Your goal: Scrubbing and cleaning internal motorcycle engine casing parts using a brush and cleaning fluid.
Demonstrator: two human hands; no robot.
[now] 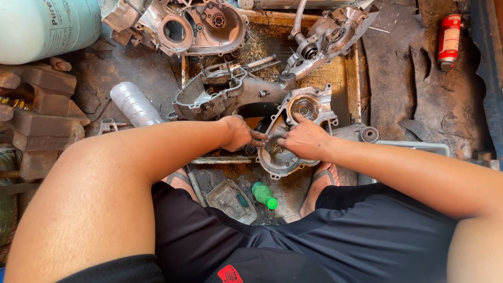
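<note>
both hands, left (242, 133) and right (303, 139), grip a bare engine cover (294, 131) in the near tray (352, 73); stripped casings (220, 94) lie far, nothing yet refitted.

A grimy, oil-stained workshop floor (414, 78) in daylight — dark and littered. A rusty metal tray (352, 73) lies in the middle. A pale gas cylinder (47, 26) lies top left, a red spray can (449, 39) top right — rusted blocks (42, 120) at left.
</note>
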